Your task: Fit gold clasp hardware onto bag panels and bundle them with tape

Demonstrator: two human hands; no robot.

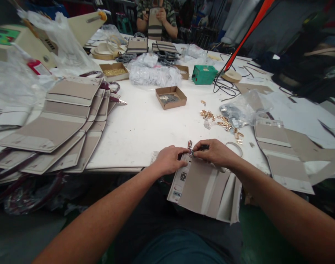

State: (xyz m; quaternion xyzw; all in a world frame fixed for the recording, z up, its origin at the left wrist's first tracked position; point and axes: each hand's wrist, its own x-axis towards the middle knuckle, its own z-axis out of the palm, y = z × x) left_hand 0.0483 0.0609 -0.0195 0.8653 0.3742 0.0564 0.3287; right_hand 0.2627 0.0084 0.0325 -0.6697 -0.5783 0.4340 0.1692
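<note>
A beige-and-grey handbag panel (201, 187) hangs tilted over the table's near edge in front of me. My left hand (171, 158) grips its upper left corner, index finger stretched to a small shiny metal fitting (189, 146) there. Coming from the right, my right hand (214, 152) pinches its fingertips together at the same corner. Something small and dark (204, 147) shows among those fingers, too small to name. Gold-coloured metal fittings (225, 124) lie loose on the table beyond my right hand.
Similar panels are stacked at left (65, 110); another panel (287, 154) lies right. Ahead are a cardboard tray of small metal parts (171, 98), a green box (204, 74) and plastic bags (153, 71). An orange upright (247, 33) rises behind. A person (157, 18) sits opposite, holding a panel.
</note>
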